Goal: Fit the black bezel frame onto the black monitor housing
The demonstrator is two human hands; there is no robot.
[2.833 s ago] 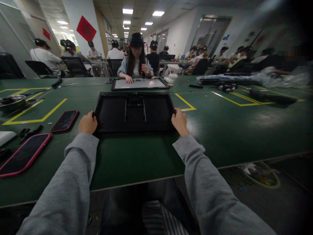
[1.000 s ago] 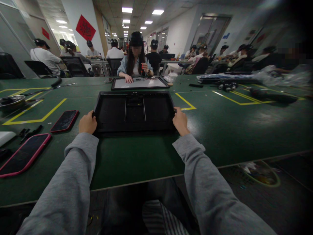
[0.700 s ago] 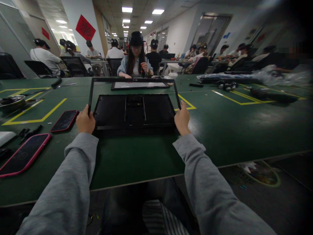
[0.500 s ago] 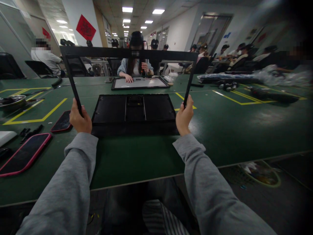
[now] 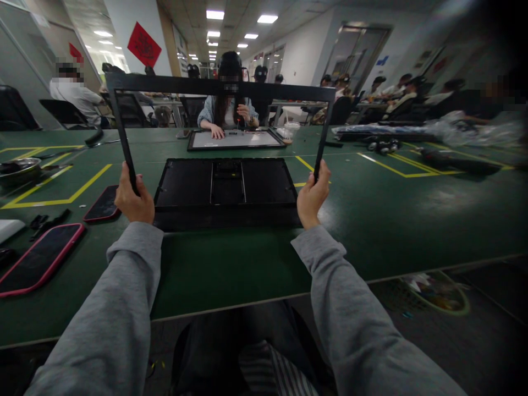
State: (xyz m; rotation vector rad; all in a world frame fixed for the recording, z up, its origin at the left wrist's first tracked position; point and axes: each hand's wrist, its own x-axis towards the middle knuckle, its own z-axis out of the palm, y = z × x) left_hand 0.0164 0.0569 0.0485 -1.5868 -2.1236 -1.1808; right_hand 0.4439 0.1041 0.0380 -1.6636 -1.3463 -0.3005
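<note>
Both hands have come up with the black frame (image 5: 165,83): a second ago it lay flat over the black housing (image 5: 185,184), and now its long top bar stands well above the grip, much as it did half a second ago. The left hand (image 5: 136,199) is closed around the lower part of the frame's left side bar, thumb toward the inside. The right hand (image 5: 312,197) grips the right side bar at about the same height. Whether the frame's lower edge touches the housing cannot be told.

Between and below the two hands, the housing lies on the green table (image 5: 231,275), its two metal rails in the middle. Just beside the left hand, partly behind it, is a smaller red-edged phone (image 5: 101,204); farther left and nearer the body lies a larger phone (image 5: 41,258) in a pink-red case. Well left of the left hand is a metal bowl (image 5: 18,175). Beyond the grip, seen through the frame, a co-worker's hand (image 5: 217,132) rests on a pale panel (image 5: 247,141), with a plastic cup (image 5: 291,131) near its right end. Far right of the right hand lies clear plastic wrap (image 5: 474,131).
</note>
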